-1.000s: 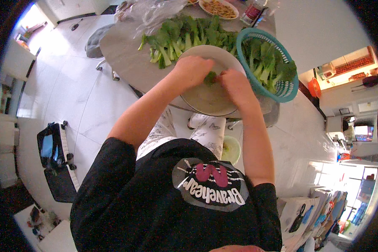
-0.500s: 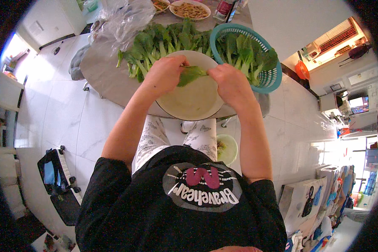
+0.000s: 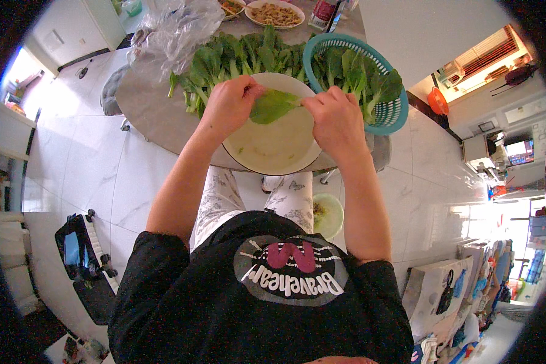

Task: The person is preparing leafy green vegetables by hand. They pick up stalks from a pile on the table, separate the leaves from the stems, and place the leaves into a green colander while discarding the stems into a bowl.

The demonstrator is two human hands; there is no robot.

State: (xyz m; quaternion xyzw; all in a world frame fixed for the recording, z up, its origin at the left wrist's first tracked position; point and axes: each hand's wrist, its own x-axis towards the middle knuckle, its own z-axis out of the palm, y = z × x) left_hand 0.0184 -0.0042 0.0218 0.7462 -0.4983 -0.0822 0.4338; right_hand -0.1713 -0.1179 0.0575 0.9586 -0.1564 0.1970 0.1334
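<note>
A single green leaf of leafy greens point(image 3: 274, 108) is stretched between my two hands above a large off-white bowl point(image 3: 273, 151). My left hand point(image 3: 229, 108) pinches its broad end, and my right hand point(image 3: 335, 116) grips the narrow stem end. Inside the bowl are a few small green bits. Behind it, a heap of bok choy point(image 3: 246, 57) lies across the table with pale stems toward me. To the right, a teal plastic colander point(image 3: 395, 116) holds more bok choy, close to my right hand.
Crumpled clear plastic bags point(image 3: 173, 39) lie at the table's far left. Farther back are a plate of food point(image 3: 276, 14) and a bottle point(image 3: 321, 13). Below the table edge, a pale green basin point(image 3: 330, 215) with scraps stands on the floor near my legs.
The leaf has turned so its broad face shows, and my left hand has shifted slightly left. Small green bits now show in the bowl.
</note>
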